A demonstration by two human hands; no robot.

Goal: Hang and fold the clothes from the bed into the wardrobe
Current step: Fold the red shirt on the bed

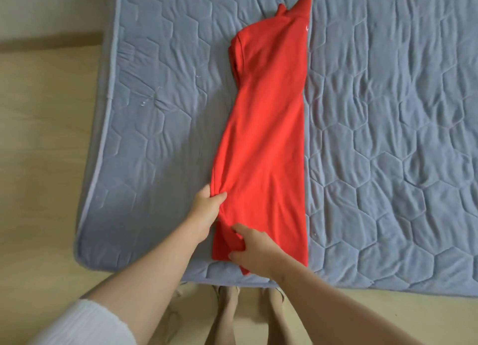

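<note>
A red polo shirt lies on the bed, folded lengthwise into a long narrow strip with its collar at the far end. My left hand pinches the shirt's left edge near the hem, bunching the fabric there. My right hand grips the hem at the near left corner, fingers curled round a fold of cloth. The wardrobe is out of view.
The blue-grey quilted mattress cover spreads under the shirt and far to the right. Its left edge and near edge border a pale wooden floor. My legs and feet stand at the bed's near edge.
</note>
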